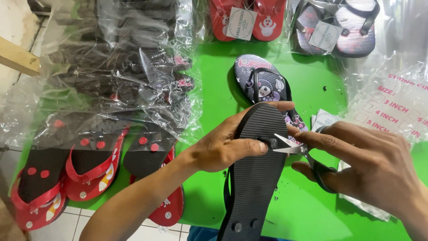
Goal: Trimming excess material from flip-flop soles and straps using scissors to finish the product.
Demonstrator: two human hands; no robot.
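Over the green worktop (312, 80), the left hand (223, 147) clamps an upturned black sandal (254, 178). The right hand (370, 165) grips scissors (290, 147), blades parted at the sole's strap plug (273, 143); trimming seems underway, calling for a steady close snip.

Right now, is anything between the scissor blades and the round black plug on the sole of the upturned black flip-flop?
Nothing visible. The open tips of the small steel scissors in the right hand sit right at the round black plug. The left hand grips the ribbed black flip-flop sole, its thumb lying just left of the plug, not across it.
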